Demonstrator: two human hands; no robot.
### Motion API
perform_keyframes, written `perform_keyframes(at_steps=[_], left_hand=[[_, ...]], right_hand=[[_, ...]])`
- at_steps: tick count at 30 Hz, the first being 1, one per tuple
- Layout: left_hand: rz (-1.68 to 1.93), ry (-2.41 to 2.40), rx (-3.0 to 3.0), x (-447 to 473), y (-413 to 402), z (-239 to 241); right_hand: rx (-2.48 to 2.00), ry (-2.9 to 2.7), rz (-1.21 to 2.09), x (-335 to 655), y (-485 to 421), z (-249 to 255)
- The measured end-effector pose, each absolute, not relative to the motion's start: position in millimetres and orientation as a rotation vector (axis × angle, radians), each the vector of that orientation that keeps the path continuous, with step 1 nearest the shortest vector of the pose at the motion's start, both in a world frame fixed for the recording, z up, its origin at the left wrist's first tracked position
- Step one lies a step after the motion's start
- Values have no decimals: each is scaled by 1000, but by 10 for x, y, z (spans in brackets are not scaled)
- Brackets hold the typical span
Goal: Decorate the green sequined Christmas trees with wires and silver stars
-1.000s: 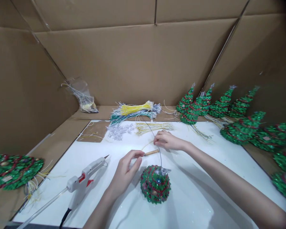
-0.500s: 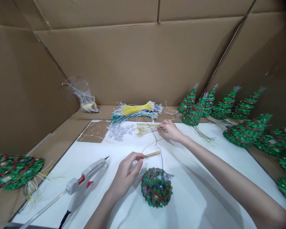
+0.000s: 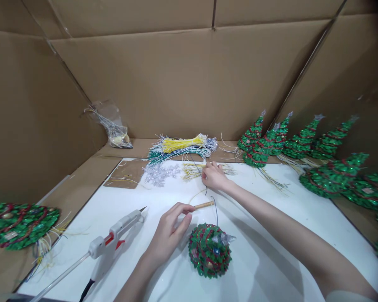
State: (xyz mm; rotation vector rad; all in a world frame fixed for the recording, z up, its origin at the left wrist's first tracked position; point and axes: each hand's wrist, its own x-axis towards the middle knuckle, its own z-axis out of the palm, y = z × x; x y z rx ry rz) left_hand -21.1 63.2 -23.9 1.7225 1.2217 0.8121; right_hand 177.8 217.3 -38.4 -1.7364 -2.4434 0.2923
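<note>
My left hand (image 3: 171,228) pinches the near end of a small tan stick (image 3: 204,205) that lies on the white table (image 3: 264,235). A thin black wire (image 3: 213,205) runs from the stick down to a green sequinned tree ornament (image 3: 210,250) lying just right of that hand. My right hand (image 3: 214,176) reaches further back, fingers curled on the pale yellow wires (image 3: 195,170) spread on the table.
A white glue gun (image 3: 113,239) lies at the left front. Bundles of yellow, green and white wires (image 3: 179,147) and silver stars (image 3: 159,173) lie at the back. Finished green trees (image 3: 302,144) crowd the right side; another (image 3: 17,224) lies far left. Cardboard walls (image 3: 176,84) enclose everything.
My right hand has moved from beside the stick back and a little left onto the pale yellow wires. The left hand has stayed on the stick.
</note>
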Motion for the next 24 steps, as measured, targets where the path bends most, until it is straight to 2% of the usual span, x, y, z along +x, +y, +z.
perform_keyframes(at_steps=[6, 14, 24], left_hand=[[817, 1211, 1719, -219, 609, -255], [836, 1206, 1731, -216, 596, -238], [854, 1184, 1735, -220, 587, -244]], right_hand=[[-1763, -2323, 396, 1730, 2241, -342], [-1402, -2172, 903, 1607, 2529, -98], [-955, -2327, 981, 995, 2752, 227]])
